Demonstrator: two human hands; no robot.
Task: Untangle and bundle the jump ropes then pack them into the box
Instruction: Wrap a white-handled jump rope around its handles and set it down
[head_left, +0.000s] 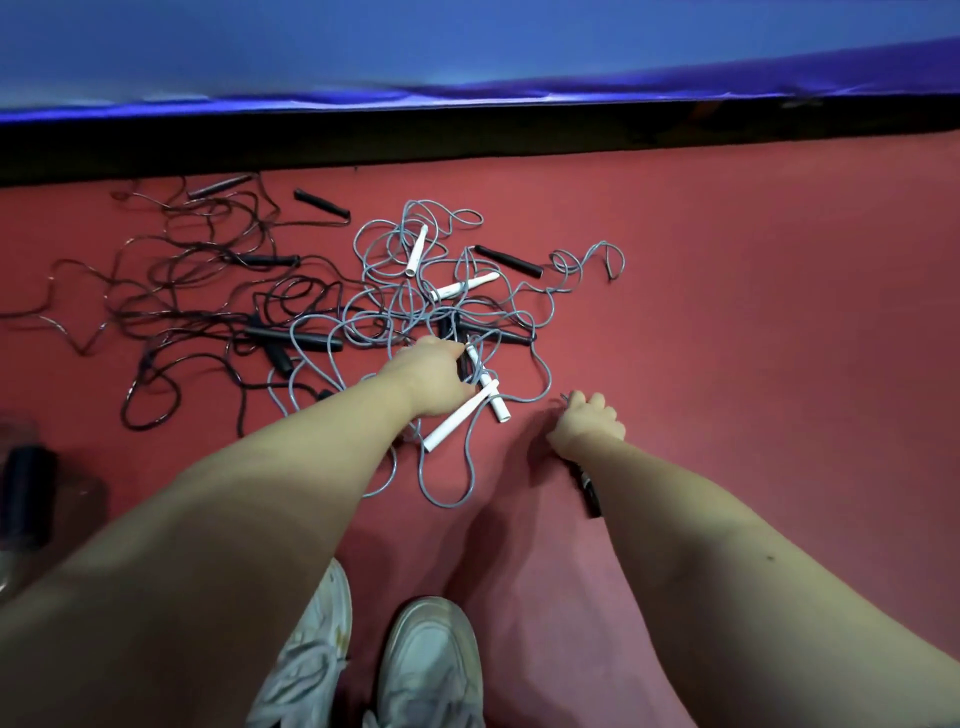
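Observation:
A tangle of jump ropes lies on the red floor: grey ropes (395, 312) with white handles in the middle, black ropes (171, 270) with black handles to the left. My left hand (434, 376) reaches into the near edge of the grey tangle and grips a white handle (457, 418) that sticks out below it. A second white handle (488, 387) crosses it. My right hand (587, 423) is curled around a black handle (587, 486) whose end shows under my wrist, right of the pile. No box is in view.
A blue mat (467, 57) with a dark edge runs across the far side. My two white shoes (426, 670) stand at the bottom centre. A dark blurred object (26, 493) sits at the left edge. Bare red floor (779, 312) spreads to the right.

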